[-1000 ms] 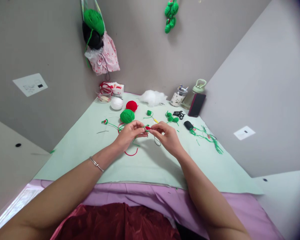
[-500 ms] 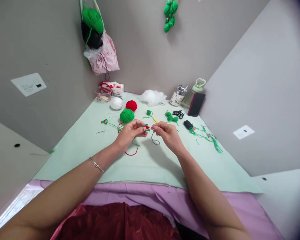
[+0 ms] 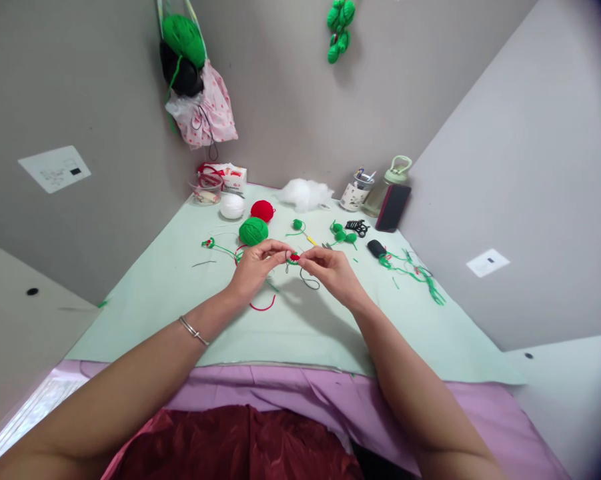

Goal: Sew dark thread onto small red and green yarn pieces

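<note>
My left hand [image 3: 257,265] and my right hand [image 3: 330,270] meet over the middle of the pale green mat [image 3: 170,300]. Both pinch a tiny red and green crochet piece [image 3: 293,257] between their fingertips. A dark thread [image 3: 307,283] loops down from the piece below my right hand. A red strand [image 3: 263,307] lies on the mat under my left hand. A green yarn ball [image 3: 253,231] sits just beyond my left hand, with a red yarn ball [image 3: 263,210] and a white ball [image 3: 232,206] behind it.
White stuffing [image 3: 304,193], a pen cup [image 3: 355,194], a bottle [image 3: 387,183] and a phone [image 3: 394,208] stand at the back. Small green crochet bits [image 3: 343,234], black scissors [image 3: 357,228] and green yarn scraps [image 3: 414,273] lie to the right. A bag of yarn [image 3: 193,87] hangs on the wall.
My right hand has moved slightly left and closed in on the crochet piece; the dark thread loop has shifted with it. My left hand has barely moved.
</note>
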Demonstrator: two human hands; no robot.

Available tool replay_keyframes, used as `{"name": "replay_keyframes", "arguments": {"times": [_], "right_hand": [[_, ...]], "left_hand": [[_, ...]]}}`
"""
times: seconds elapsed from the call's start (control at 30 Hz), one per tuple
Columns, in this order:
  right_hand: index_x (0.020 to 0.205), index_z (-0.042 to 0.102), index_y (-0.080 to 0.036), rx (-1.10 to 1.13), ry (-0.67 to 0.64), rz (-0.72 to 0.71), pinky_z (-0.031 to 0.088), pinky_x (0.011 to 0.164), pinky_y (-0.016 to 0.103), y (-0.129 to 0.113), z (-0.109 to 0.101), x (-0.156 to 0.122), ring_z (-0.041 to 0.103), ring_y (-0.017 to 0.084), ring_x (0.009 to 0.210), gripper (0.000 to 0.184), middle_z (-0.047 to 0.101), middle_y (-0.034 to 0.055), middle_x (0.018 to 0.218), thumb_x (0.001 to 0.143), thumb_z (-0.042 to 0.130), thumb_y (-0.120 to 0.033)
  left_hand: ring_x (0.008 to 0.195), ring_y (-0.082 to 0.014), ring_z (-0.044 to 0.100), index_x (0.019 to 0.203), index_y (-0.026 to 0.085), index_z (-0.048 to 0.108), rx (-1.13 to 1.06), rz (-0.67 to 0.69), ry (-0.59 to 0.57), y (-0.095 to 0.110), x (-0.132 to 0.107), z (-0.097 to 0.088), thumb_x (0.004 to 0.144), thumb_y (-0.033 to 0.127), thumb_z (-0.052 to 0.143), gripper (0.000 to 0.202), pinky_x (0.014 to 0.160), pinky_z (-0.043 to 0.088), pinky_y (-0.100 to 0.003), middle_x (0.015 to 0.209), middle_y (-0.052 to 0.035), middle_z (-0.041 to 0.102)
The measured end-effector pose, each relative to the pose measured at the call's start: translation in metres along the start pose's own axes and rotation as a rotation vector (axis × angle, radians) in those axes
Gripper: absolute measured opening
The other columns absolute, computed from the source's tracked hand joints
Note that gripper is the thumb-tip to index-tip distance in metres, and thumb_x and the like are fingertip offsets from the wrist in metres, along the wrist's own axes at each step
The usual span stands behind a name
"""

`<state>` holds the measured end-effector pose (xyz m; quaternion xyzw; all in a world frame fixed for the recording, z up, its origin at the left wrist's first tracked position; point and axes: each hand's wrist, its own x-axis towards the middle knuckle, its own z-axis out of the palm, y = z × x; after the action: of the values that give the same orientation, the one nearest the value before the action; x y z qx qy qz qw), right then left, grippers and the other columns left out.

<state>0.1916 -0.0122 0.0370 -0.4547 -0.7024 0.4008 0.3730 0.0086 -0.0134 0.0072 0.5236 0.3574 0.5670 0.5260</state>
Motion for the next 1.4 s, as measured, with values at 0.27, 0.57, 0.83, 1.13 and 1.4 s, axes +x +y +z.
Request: {"name": "replay_keyframes", "arguments": {"times": [0.27, 0.57, 0.83, 1.13, 1.4], "right_hand": [[0.081, 0.070, -0.016, 0.064, 0.010, 0.043, 0.033, 0.056, 0.026, -0.001, -0.002, 0.001, 0.045, 0.012, 0.061, 0.030, 0.057, 0.0003, 0.067, 0.079, 0.069, -0.045], [0.080, 0.070, -0.016, 0.069, 0.002, 0.055, 0.032, 0.056, 0.025, 0.002, -0.002, 0.002, 0.043, 0.011, 0.061, 0.029, 0.056, 0.0001, 0.066, 0.079, 0.068, -0.044], [0.080, 0.070, -0.016, 0.113, 0.017, 0.045, 0.038, 0.060, 0.026, 0.004, -0.006, 0.004, 0.046, 0.012, 0.064, 0.027, 0.059, 0.0006, 0.070, 0.078, 0.071, -0.044], [0.078, 0.069, -0.016, 0.102, -0.008, -0.018, 0.041, 0.064, 0.025, 0.001, -0.008, 0.000, 0.049, 0.011, 0.066, 0.032, 0.059, 0.0011, 0.071, 0.087, 0.062, -0.046], [0.080, 0.068, -0.016, 0.069, 0.180, -0.045, 0.042, 0.060, 0.026, 0.004, -0.007, 0.005, 0.050, 0.011, 0.061, 0.023, 0.059, 0.0004, 0.067, 0.082, 0.067, -0.038]], "left_hand": [[0.087, -0.0162, 0.057, 0.084, 0.019, 0.072, -0.042, -0.078, 0.013, 0.003, 0.002, -0.003, 0.076, 0.034, 0.074, 0.018, 0.085, 0.042, -0.028, 0.088, -0.0022, 0.068], [0.080, -0.0122, 0.053, 0.078, 0.017, 0.064, -0.128, -0.077, 0.003, 0.004, 0.002, -0.004, 0.078, 0.030, 0.071, 0.014, 0.082, 0.041, -0.025, 0.080, 0.0011, 0.060], [0.086, -0.0135, 0.060, 0.107, 0.018, 0.063, -0.148, -0.164, -0.108, 0.009, 0.001, -0.004, 0.078, 0.031, 0.075, 0.034, 0.085, 0.044, -0.029, 0.090, -0.0016, 0.065], [0.082, -0.0150, 0.066, 0.103, 0.016, 0.063, -0.201, -0.209, -0.070, 0.007, 0.001, -0.005, 0.076, 0.028, 0.076, 0.032, 0.085, 0.047, -0.032, 0.086, -0.0024, 0.068], [0.081, -0.0164, 0.068, 0.097, 0.014, 0.063, -0.217, -0.242, -0.051, 0.010, 0.000, 0.000, 0.073, 0.025, 0.079, 0.031, 0.087, 0.049, -0.034, 0.083, -0.0030, 0.069]]}}
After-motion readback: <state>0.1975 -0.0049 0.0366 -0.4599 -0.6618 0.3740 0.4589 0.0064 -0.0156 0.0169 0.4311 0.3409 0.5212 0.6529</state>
